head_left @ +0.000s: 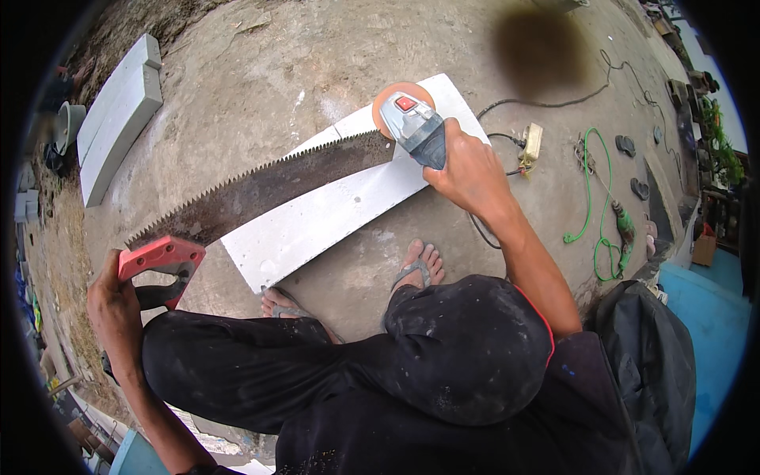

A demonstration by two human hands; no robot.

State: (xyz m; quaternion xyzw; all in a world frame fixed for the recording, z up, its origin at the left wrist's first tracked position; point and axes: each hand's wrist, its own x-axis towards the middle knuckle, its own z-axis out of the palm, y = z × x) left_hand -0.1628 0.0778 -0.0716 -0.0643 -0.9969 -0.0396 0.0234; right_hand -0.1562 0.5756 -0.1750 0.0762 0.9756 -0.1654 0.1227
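Observation:
My left hand (113,305) is closed around the red and black handle (170,257) of a large handsaw. Its long, dark, rust-stained blade (273,188) runs up to the right with the teeth facing away from me. In my right hand (473,170) is a grey angle grinder (412,123) with a red patch on top. The grinder's orange disc (386,101) is at the teeth near the saw's tip; whether it touches them I cannot tell. Beneath the saw lies a long white block (328,226) on the ground, partly covered by the blade and grinder.
My sandaled feet (422,265) are close to the block's near edge. More white blocks (119,127) lie at the left. Rightward are a socket strip (533,145) with black cables, a green drill (625,229) with its green cord, and loose sandals (625,145).

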